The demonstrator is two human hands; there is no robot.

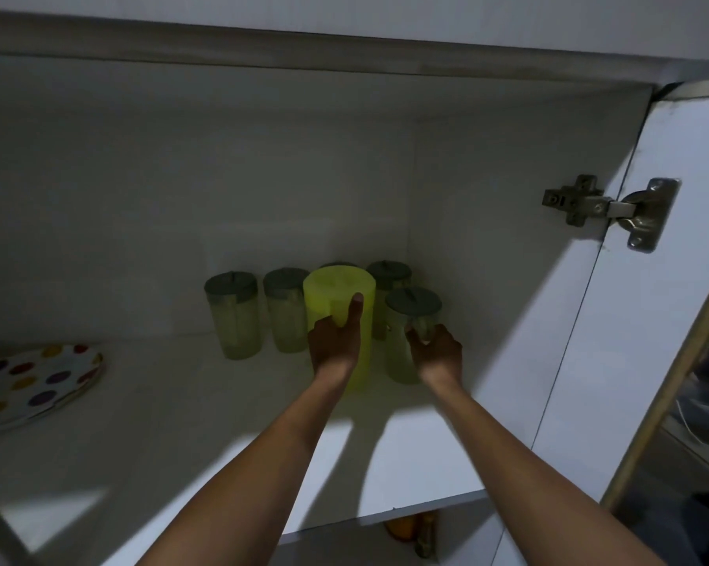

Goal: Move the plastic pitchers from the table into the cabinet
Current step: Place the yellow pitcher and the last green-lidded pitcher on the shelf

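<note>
Pitchers lined up deep in the cabinet [508, 165], centre of frame, on the white shelf [205, 406]. Yellow-green pitcher [338, 296] standing upright at the front of the group, left hand [336, 341] wrapped around its near side, thumb up the wall, grip clasping it. Just right of it, clear pitcher with a grey lid [412, 320], right hand [436, 353] closed around its lower body, grip grasping it too. Behind and to the left, two more grey-lidded clear pitchers [238, 316] side by side, another pair [389, 275] tucked at the back, partly hidden by the yellow-green one. Spotted plate [38, 381] lying flat at the left edge of the frame, well apart. Open door [630, 320] on the right, metal hinge [606, 208] upper right. Dim interior, forearms reaching in from the bottom of the frame.
</note>
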